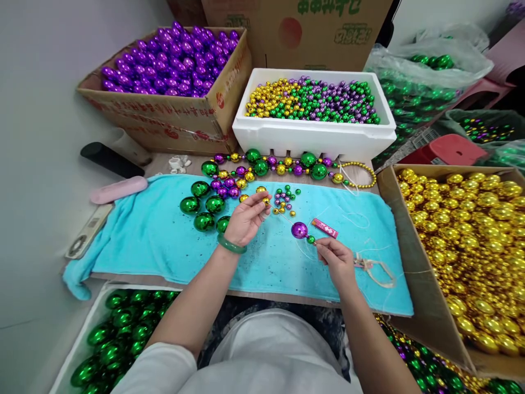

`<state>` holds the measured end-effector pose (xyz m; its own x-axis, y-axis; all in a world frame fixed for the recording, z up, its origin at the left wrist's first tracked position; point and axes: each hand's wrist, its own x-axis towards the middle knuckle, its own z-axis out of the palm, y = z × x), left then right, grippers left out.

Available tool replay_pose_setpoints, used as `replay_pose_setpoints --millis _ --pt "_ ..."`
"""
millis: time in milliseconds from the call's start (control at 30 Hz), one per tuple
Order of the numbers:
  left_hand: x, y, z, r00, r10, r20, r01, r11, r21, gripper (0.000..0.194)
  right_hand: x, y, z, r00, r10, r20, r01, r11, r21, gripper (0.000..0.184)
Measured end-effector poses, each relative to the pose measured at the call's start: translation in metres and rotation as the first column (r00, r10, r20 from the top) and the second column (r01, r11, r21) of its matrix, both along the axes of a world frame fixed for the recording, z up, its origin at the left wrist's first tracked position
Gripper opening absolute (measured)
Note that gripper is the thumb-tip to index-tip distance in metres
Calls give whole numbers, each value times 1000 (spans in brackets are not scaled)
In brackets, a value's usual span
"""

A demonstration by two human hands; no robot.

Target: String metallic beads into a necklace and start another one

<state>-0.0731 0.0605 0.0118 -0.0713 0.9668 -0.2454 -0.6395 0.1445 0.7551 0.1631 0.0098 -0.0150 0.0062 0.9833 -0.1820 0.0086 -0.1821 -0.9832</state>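
Note:
My left hand (247, 217), with a green bangle on its wrist, pinches a small gold bead (266, 202) above the turquoise towel (156, 235). My right hand (337, 261) pinches a thin string just behind a small green bead (311, 239) and a large purple bead (299, 230) threaded on it. The string runs between both hands. A cluster of small loose beads (285, 198) lies just beyond the left hand. Several large green balls (203, 208) sit to its left. A finished bead strand (283, 165) lies along the far edge of the towel.
A white foam box (314, 137) of small mixed beads stands behind. A cardboard box of purple balls (172, 60) is back left, a box of gold balls (471, 235) right, a tray of green balls (118, 334) front left. A red lighter (325, 228), scissors (375, 268) and a pink case (118, 190) lie nearby.

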Motion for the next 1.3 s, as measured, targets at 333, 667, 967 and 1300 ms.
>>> replay_pose_setpoints --millis 333,667,967,1300 --pt "-5 -4 -1 974 85 -210 -58 990 130 38 0 1 1 998 11 69 -16 997 79 15" --pt "-6 -9 4 958 37 -285 5 990 143 51 0 1 4 995 35 95 -41 998 56 18" --pt "20 -18 -1 921 -110 -374 126 992 17 17 -17 2 -12 988 141 59 -140 990 -29 22" --pt "18 -31 25 868 30 -496 66 983 174 12 -40 6 7 959 182 218 -226 953 201 25"
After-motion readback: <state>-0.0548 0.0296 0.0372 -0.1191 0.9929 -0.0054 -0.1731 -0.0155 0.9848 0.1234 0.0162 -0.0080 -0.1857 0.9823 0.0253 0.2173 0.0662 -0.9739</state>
